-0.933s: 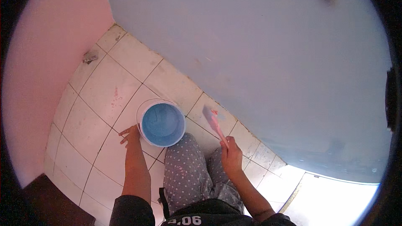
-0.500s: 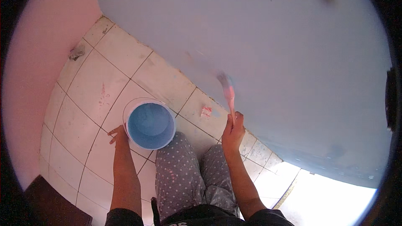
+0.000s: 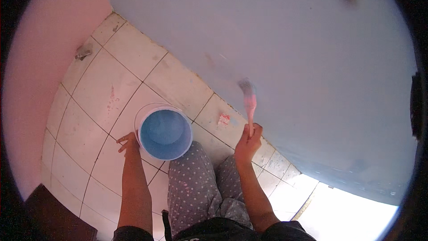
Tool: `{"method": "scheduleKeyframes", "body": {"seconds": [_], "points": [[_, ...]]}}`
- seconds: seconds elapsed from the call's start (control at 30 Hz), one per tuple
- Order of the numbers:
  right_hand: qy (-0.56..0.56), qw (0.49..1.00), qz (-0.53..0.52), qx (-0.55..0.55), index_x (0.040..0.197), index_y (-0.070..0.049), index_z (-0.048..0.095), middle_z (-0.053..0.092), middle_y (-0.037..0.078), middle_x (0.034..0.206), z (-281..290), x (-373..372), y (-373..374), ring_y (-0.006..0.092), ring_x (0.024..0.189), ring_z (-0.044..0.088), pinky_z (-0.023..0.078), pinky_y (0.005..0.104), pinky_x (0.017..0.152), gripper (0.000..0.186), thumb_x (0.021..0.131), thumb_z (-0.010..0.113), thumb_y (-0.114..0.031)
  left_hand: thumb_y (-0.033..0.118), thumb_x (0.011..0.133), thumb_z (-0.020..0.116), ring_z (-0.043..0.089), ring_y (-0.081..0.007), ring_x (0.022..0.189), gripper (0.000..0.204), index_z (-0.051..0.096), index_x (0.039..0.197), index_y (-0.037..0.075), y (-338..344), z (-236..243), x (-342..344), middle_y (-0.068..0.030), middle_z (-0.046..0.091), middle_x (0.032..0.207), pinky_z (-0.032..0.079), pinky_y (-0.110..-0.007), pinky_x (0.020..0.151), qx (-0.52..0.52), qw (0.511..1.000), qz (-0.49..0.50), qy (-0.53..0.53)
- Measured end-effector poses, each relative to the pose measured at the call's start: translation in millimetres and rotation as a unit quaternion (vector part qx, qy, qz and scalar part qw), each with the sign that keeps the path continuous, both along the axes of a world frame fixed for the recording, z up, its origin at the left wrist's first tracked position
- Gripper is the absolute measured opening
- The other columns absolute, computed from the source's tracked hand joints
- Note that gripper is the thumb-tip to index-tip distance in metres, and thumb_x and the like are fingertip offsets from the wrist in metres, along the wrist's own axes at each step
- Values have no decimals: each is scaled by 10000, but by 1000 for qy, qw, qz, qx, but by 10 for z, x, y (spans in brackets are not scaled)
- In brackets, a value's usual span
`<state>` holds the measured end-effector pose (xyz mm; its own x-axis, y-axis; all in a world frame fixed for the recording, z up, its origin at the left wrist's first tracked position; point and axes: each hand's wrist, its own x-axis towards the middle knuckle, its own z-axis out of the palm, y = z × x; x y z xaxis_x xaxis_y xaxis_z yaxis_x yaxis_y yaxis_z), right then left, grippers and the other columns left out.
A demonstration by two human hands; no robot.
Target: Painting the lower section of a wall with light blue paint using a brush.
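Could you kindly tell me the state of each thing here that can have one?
Brush: held bristles up; contact with the wall unclear.
Right hand: closed around the brush's handle.
Left hand: fingers spread, beside the bucket.
Bucket: uncovered, blue inside; paint level unclear.
Bucket handle: lowered to the far-left side.
Blue-grey wall: coloured, with a few marks.
Floor tiles: smudged, with pink spots.

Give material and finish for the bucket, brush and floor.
Bucket: likely plastic, smooth; pale, rounded rim, blue-coated inside.
Brush: handle possibly wood or plastic, pink and uneven, as if paint-smeared; dark bristles too blurred to tell their fibre.
Floor: probably ceramic tile, pale; straight-edged squares with dark joints; stains obscure its gloss.
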<state>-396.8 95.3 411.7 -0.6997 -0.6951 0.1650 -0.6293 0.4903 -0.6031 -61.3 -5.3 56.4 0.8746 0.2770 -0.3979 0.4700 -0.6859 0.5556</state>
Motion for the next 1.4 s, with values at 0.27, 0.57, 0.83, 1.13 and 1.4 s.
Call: {"method": "scheduleKeyframes", "body": {"seconds": [0.27,0.57,0.83,1.13,1.4], "points": [[78,993,70,-50,980,-26,556,574,143,708,-104,173,16,246,618,583,455,334,565,124,930,561,-140,596,839,487,-111,-588,1335,1048,-219,1442,110,-88,60,-288,-304,-204,1484,71,-679,1074,81,996,-28,32],[27,994,83,59,919,-30,489,598,149,727,-196,190,-900,263,665,619,474,357,596,100,909,567,-92,605,793,546,-95,-597,1331,1136,-247,1427,95,26,287,-245,-328,-210,1469,73,-672,1077,170,982,-55,57],[-43,998,-32,-15,934,-10,500,559,199,771,-109,660,-513,332,705,592,449,396,612,102,921,539,-104,612,752,598,-81,-606,1327,1215,-272,1413,81,18,431,-218,-349,-216,1455,74,-665,1080,248,961,-93,79],[-61,996,-22,-55,898,-25,438,505,89,740,-427,478,-1076,197,666,494,422,347,625,164,903,585,-98,621,705,658,-64,-615,1324,1305,-301,1397,66,-1,717,-273,-372,-222,1439,76,-658,1083,322,926,-171,97],[-90,993,-28,-65,919,-27,448,505,98,748,-338,786,-752,196,683,501,417,350,621,151,908,580,-100,628,664,710,-50,-624,1320,1386,-326,1383,53,-165,1012,-379,-393,-228,1426,77,-651,1086,390,889,-212,113]]}}
